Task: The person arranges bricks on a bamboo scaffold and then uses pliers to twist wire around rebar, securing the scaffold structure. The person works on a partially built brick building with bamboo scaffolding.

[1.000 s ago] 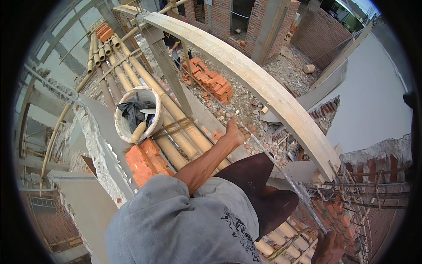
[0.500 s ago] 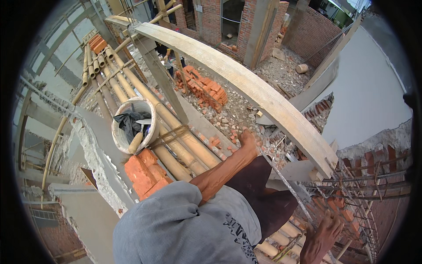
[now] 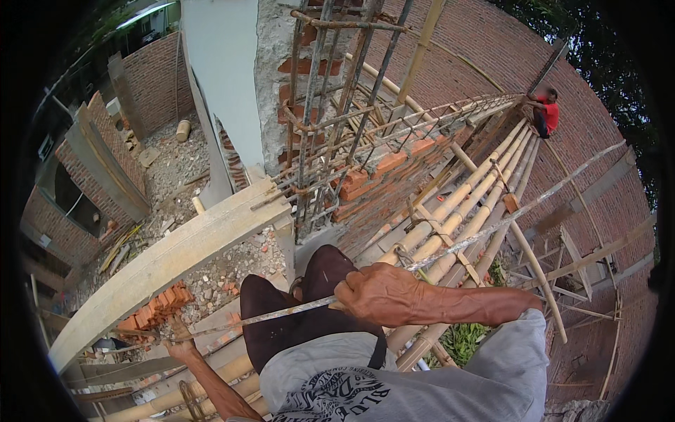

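A long, dusty grey steel reinforcing bar (image 3: 485, 231) slants across in front of me, from the upper right down to the lower left. My right hand (image 3: 383, 294) is wrapped round it just above my lap, knuckles up. Lower left, my left hand (image 3: 181, 341) is at the bar's other stretch; the bar passes between thumb and fingers, which look closed on it, though small in view. Beneath that hand lie bamboo poles (image 3: 232, 369). Beyond it runs a curved pale concrete beam (image 3: 169, 257). My dark-clad knees are bent under the bar.
Upright rebar cage (image 3: 309, 133) rises ahead beside a broken plastered column (image 3: 225, 84). A bamboo walkway (image 3: 450, 225) leads right toward a person in red (image 3: 547, 116) crouching at its far end. Stacked bricks (image 3: 158, 306) and rubble lie below; a brick wall (image 3: 478, 56) stands behind.
My view has swung to the right. My right hand, earlier beside the bar with its fingers apart, now grips it. My left hand, earlier free, has come to the bar.
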A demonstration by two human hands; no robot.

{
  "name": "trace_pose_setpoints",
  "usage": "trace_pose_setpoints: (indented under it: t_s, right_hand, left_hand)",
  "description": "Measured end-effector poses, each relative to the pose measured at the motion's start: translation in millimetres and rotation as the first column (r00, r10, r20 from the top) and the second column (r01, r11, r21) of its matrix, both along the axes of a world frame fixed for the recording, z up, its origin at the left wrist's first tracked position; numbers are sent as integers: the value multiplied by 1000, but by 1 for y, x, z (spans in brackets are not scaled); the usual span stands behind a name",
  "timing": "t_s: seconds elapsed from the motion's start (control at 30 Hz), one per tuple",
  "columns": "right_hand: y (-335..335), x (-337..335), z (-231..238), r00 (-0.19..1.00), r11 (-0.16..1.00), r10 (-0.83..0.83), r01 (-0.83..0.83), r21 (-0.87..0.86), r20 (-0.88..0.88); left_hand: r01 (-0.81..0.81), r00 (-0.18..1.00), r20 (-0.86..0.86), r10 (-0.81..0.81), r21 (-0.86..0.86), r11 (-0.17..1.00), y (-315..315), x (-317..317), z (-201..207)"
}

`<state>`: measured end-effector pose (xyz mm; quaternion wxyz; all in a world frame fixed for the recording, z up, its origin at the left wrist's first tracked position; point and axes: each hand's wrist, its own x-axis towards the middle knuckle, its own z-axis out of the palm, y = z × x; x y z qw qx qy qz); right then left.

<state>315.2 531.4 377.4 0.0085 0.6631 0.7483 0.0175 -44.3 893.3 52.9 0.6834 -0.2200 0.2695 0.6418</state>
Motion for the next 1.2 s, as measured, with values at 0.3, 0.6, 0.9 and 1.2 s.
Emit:
trace_pose_setpoints:
  t_s: [0.3,0.6,0.9,1.2]
  right_hand:
    - [-35,29,36,867,868,-497,495,45,34]
    - [76,-63,-66,1000,999,-18,18,-52,-7]
    - [27,-9,-61,953,974,-214,191,-122,-214]
    - [-93,100,-6,821,930,-361,349,111,442]
  left_hand:
    - [222,969,-126,-212,65,973,-6,6,-38]
    - [419,901,82,-426,87,904,-177,199,94]
    - [422,907,-96,-411,233,876,-126,104,87]
    - [205,967,93,-237,266,942,-69,98,67]
